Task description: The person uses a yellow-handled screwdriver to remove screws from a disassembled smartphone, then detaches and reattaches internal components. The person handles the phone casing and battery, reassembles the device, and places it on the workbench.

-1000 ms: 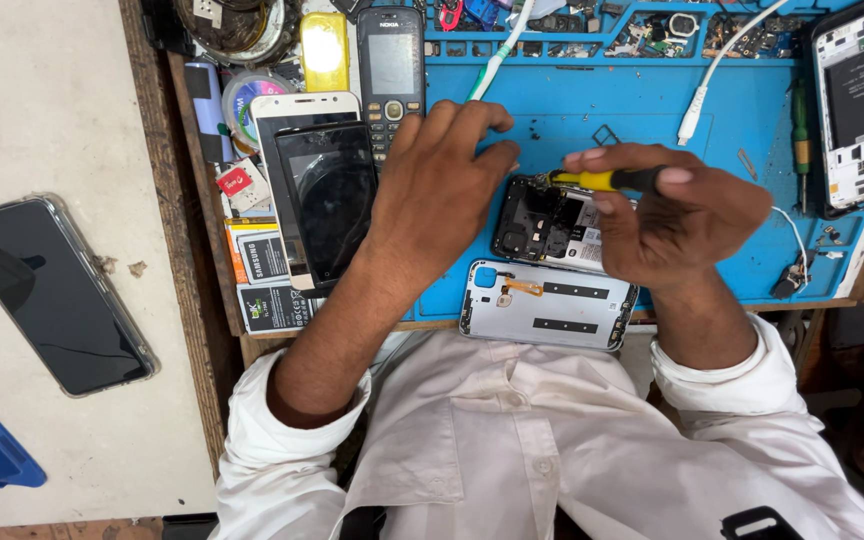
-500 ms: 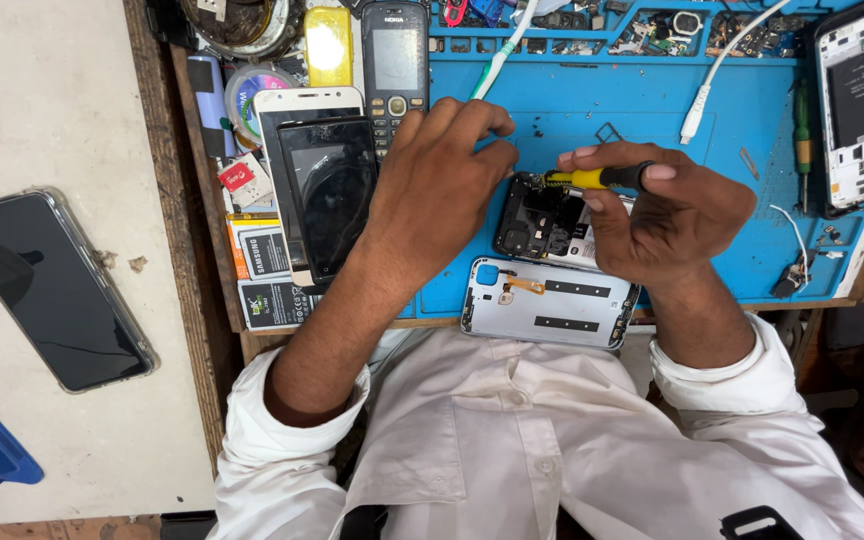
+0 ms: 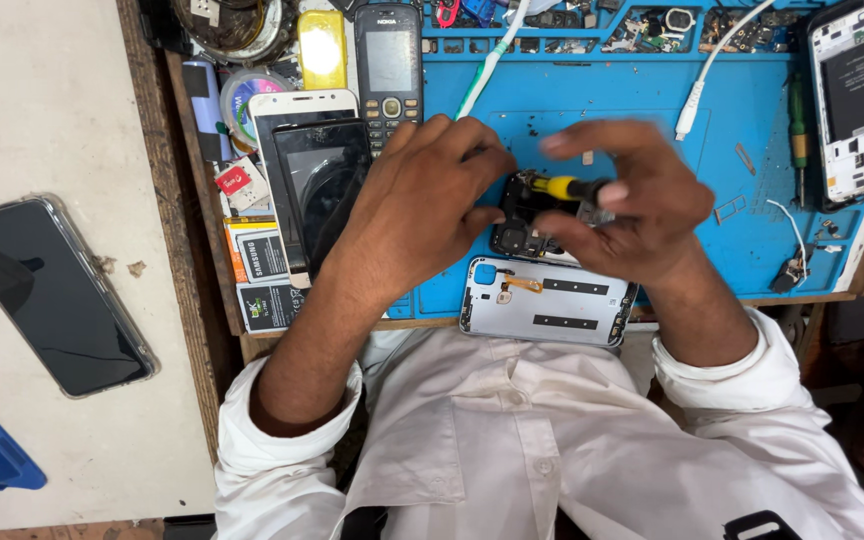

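Along the far edge of the blue work mat (image 3: 642, 90), a row of small compartments (image 3: 652, 25) holds loose parts too small to tell apart. At the mat's middle lies an opened phone (image 3: 520, 225), dark and stripped, its inner board and camera parts showing. The left hand (image 3: 422, 195) lies flat over the opened phone's left side, fingers curled onto its edge. The right hand (image 3: 627, 205) is closed around a yellow-handled screwdriver (image 3: 562, 187), tip on the opened phone. Just near the person, a silver back cover (image 3: 547, 300) lies inside-up at the counter (image 3: 202, 290) edge. 2 stacked phones (image 3: 317, 180) lie left of the hands.
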